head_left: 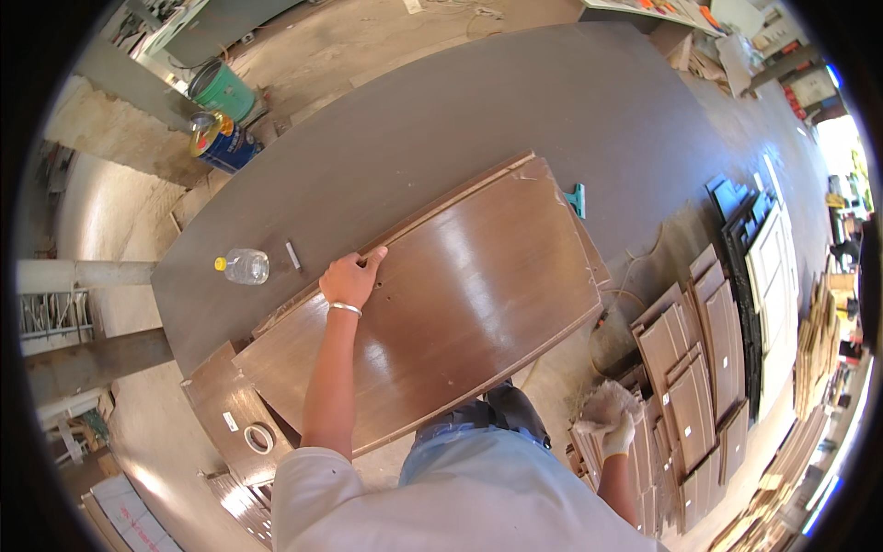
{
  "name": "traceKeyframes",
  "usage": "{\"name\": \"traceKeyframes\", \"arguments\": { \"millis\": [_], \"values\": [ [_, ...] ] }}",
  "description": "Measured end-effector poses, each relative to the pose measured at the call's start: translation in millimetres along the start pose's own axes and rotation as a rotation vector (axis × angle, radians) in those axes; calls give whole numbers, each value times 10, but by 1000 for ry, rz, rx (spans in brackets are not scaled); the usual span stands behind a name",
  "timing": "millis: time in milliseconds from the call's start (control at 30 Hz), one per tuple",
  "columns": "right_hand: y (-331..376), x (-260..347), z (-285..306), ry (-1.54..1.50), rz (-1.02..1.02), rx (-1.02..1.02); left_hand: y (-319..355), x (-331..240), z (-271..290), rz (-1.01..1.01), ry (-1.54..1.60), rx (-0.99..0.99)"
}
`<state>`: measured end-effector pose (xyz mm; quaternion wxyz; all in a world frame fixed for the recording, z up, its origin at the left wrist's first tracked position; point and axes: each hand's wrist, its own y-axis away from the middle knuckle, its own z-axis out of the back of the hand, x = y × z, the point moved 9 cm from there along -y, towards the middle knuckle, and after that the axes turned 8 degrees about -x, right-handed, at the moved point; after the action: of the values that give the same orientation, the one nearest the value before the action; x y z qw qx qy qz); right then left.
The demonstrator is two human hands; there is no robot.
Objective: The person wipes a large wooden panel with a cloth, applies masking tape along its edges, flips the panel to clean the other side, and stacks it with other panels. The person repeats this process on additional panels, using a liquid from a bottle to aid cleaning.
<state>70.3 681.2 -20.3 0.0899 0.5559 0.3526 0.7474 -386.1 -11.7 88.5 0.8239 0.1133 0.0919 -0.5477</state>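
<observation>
A glossy brown wooden panel (pixel 469 267) lies in front of me on the dark grey table, with other brown boards showing beneath its edges. My bare left hand (pixel 351 278), with a bracelet at the wrist, grips the panel's far long edge, its thumb apart from the curled fingers. Off to the right, away from the panel, my right hand (pixel 618 435) wears a whitish glove. It is closed on a crumpled greyish rag (pixel 609 407). Beyond the panel's right end a teal scraper (pixel 576 201) rests on the table.
A clear bottle (pixel 245 266) with a yellow cap and a small pale stick (pixel 293 255) lie left on the grey table (pixel 441 120). A tape roll (pixel 259 438) sits on a lower-left board. Brown panels (pixel 704 368) stand stacked at right. A green bucket (pixel 223 90) stands far left.
</observation>
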Motion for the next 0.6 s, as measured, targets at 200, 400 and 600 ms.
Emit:
{"name": "traceKeyframes", "arguments": {
  "millis": [200,400,600],
  "values": [
    [361,574,-958,-79,121,47,-208,117,-435,-66,-38,-76],
    [814,793,-2124,530,534,150,182,250,-34,-130,130,-445],
    [2805,-861,-3637,861,1308,1480,1560,272,-742,-159,28,-230]
  ]
}}
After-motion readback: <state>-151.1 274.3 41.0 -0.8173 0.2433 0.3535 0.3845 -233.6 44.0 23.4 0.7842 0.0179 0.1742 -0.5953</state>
